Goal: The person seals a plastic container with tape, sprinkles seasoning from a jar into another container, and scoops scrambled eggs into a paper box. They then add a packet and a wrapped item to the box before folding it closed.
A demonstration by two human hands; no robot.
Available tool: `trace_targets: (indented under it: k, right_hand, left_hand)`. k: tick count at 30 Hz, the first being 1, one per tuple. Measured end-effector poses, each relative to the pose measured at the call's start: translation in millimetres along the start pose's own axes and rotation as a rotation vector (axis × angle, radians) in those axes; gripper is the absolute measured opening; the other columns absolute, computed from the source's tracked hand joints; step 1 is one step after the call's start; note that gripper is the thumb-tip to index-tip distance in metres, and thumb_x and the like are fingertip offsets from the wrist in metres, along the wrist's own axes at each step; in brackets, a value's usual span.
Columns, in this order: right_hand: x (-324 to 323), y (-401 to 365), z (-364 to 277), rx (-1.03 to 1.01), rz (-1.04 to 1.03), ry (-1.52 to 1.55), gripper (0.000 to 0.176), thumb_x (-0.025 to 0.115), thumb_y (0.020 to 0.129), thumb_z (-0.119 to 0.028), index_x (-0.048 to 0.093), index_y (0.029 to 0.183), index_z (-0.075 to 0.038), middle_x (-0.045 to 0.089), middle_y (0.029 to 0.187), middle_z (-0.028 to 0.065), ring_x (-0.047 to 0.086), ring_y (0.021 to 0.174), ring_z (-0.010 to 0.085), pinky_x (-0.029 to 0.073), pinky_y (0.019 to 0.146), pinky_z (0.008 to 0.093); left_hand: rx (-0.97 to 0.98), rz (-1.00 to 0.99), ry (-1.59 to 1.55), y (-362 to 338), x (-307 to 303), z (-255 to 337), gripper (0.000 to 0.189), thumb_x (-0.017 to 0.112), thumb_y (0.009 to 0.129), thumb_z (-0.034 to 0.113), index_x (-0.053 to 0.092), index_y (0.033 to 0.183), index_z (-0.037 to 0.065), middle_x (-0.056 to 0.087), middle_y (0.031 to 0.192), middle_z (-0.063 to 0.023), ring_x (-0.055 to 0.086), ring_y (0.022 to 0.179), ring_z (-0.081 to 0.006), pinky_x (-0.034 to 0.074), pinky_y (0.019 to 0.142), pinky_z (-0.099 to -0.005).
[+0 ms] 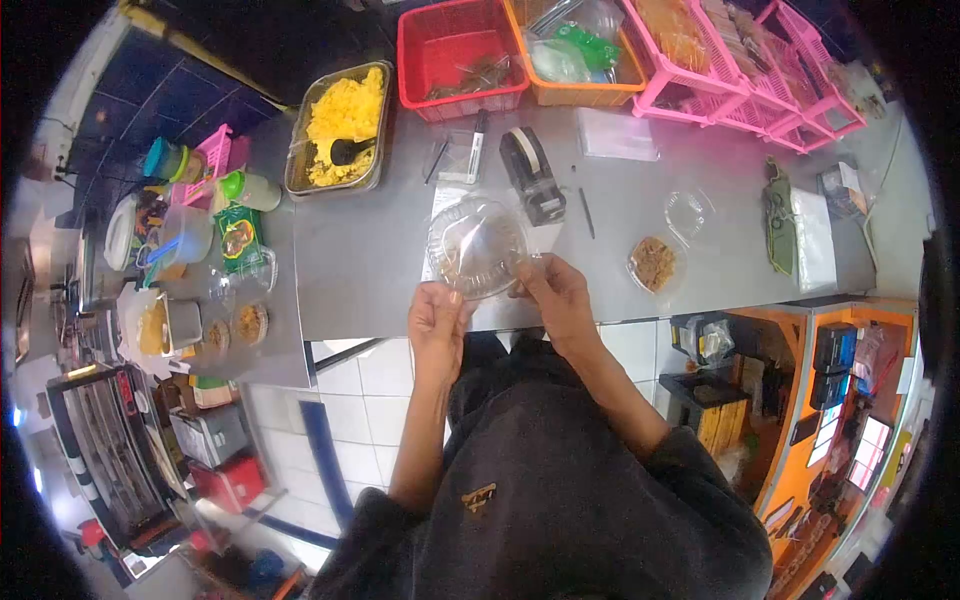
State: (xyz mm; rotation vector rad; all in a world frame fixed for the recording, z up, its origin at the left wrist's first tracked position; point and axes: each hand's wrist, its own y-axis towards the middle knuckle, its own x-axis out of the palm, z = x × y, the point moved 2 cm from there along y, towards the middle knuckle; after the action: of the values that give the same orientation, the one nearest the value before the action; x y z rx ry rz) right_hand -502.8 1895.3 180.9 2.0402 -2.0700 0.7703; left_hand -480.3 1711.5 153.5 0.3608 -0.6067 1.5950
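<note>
A round clear plastic food container is held just above the counter's front edge. My left hand pinches its near-left rim with fingers closed. On the near-right rim my right hand grips with thumb and fingers. Glare on the plastic hides what, if anything, is inside. Beyond it lie a white sheet of paper, a black-and-white marker and a black tape dispenser. To the right stands an open clear container with brown shredded food, its lid tilted back.
A tray of yellow food with a black scoop stands at the back left. Red and orange baskets and pink racks line the back. At left are jars, a green packet and small filled containers. A dark pen lies right.
</note>
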Motion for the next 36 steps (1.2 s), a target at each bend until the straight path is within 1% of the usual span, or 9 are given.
trace_targets:
  k: [2,4,10,17,19,24,26,32,36]
  right_hand:
    - [1,1,2,0.028,0.004,-0.001,0.02,0.066,0.097,-0.021,0.065,0.101,-0.001,0.066,0.091,0.003,0.062,0.082,0.0112,0.053,0.079,0.0278]
    - [3,2,6,0.055,0.007,-0.003,0.019,0.064,0.098,-0.021,0.065,0.102,-0.002,0.065,0.093,0.0029,0.061,0.084,0.0113,0.052,0.081,0.0281]
    - [1,4,8,0.047,-0.048,-0.06,0.023,0.064,0.098,-0.021,0.065,0.107,0.001,0.066,0.096,0.0052,0.062,0.086,0.0118,0.053,0.083,0.0294]
    - [-4,14,1,0.07,-0.16,-0.167,0.025,0.065,0.097,-0.021,0.067,0.106,0.002,0.067,0.093,0.0064,0.063,0.082,0.0124,0.055,0.076,0.0302]
    - [-14,26,-5,0.067,-0.223,-0.245,0.025,0.066,0.096,-0.022,0.068,0.105,0.001,0.068,0.092,0.0074,0.063,0.08,0.0125,0.056,0.074,0.03]
    - [-64,92,-15,-0.452,0.4,-0.988,0.036,0.075,0.088,-0.028,0.065,0.112,-0.003,0.065,0.077,0.01,0.067,0.074,0.0174,0.056,0.064,0.0281]
    - [-75,117,-8,0.116,0.308,-0.458,0.032,0.074,0.088,-0.024,0.065,0.112,-0.005,0.063,0.075,0.01,0.068,0.067,0.0199,0.058,0.056,0.0315]
    - [-75,139,-8,0.241,0.17,-0.446,0.026,0.073,0.088,-0.018,0.064,0.104,0.0,0.062,0.076,0.0096,0.064,0.054,0.0192,0.059,0.051,0.032]
    - [-79,125,2,0.21,0.164,-0.247,0.022,0.072,0.089,-0.015,0.065,0.1,0.002,0.065,0.085,0.0121,0.067,0.064,0.0194,0.061,0.056,0.0317]
  left_hand:
    - [0.006,-0.026,-0.08,-1,1,-1,0.019,0.058,0.099,0.008,0.05,0.116,0.006,0.061,0.118,-0.0116,0.062,0.107,-0.0219,0.051,0.1,-0.0427]
    - [-0.099,-0.014,-0.209,-2,32,17,0.052,0.063,0.094,0.002,0.036,0.138,0.008,0.049,0.137,-0.0142,0.055,0.12,-0.0245,0.05,0.1,-0.0373]
    - [-0.085,0.032,0.053,17,24,16,0.087,0.067,0.086,-0.003,0.018,0.155,0.016,0.042,0.143,-0.0164,0.048,0.13,-0.0299,0.047,0.106,-0.0455]
    - [-0.119,-0.043,0.132,26,19,21,0.078,0.067,0.086,-0.002,0.025,0.15,0.013,0.047,0.139,-0.0174,0.055,0.123,-0.0323,0.055,0.097,-0.0485]
    - [-0.139,-0.004,-0.007,31,21,21,0.071,0.069,0.09,0.012,0.028,0.148,0.011,0.052,0.136,-0.0193,0.063,0.113,-0.0378,0.062,0.084,-0.0512]
    - [-0.07,0.04,0.07,43,24,22,0.063,0.067,0.092,0.013,0.032,0.145,0.01,0.052,0.135,-0.0201,0.063,0.113,-0.0368,0.062,0.083,-0.052]
    - [-0.048,0.05,0.088,46,24,19,0.062,0.067,0.092,0.012,0.033,0.144,0.009,0.053,0.134,-0.0198,0.063,0.113,-0.0363,0.062,0.083,-0.0519]
    - [0.023,0.098,0.13,50,22,17,0.059,0.068,0.091,0.011,0.036,0.141,0.009,0.054,0.134,-0.0179,0.062,0.114,-0.0356,0.061,0.083,-0.0531]
    - [0.015,0.108,0.109,50,26,23,0.058,0.068,0.091,0.013,0.037,0.139,0.009,0.054,0.133,-0.0175,0.062,0.113,-0.0353,0.062,0.082,-0.0516]
